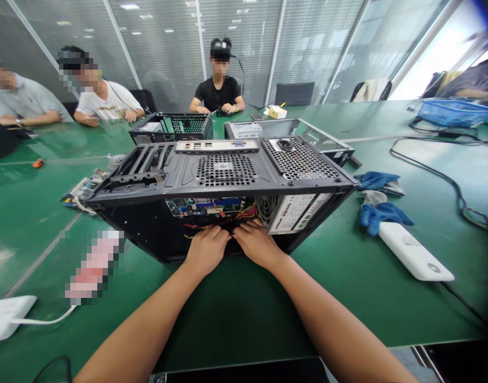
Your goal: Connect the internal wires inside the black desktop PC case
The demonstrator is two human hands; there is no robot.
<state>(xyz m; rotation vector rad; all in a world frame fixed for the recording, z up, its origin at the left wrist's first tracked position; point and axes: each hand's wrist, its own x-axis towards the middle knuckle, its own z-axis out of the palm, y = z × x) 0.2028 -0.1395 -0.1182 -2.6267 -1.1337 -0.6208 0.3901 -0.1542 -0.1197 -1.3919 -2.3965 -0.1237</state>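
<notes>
A black computer case (pixel 168 183) stands on the green table with its open side facing me and its perforated back panel turned up. My left hand (pixel 208 247) and my right hand (pixel 258 242) reach into this opening, thumbs close together. Fingers on both hands are curled beside the coloured cables (pixel 246 213), but their tips and whatever they pinch are hidden. Behind them sits a motherboard (pixel 206 206) with blue slots. To the right of my right hand is the power supply (pixel 297 214), with a white label and a fan grille.
Two more open cases (pixel 174 126) (pixel 263 127) stand behind. Loose circuit boards (pixel 84 189) lie left. Blue-grey gloves (pixel 387 213) and a white power bank (pixel 415 252) lie right, near a black cable (pixel 447 175) and a blue basket (pixel 457 113). Several people sit across the table.
</notes>
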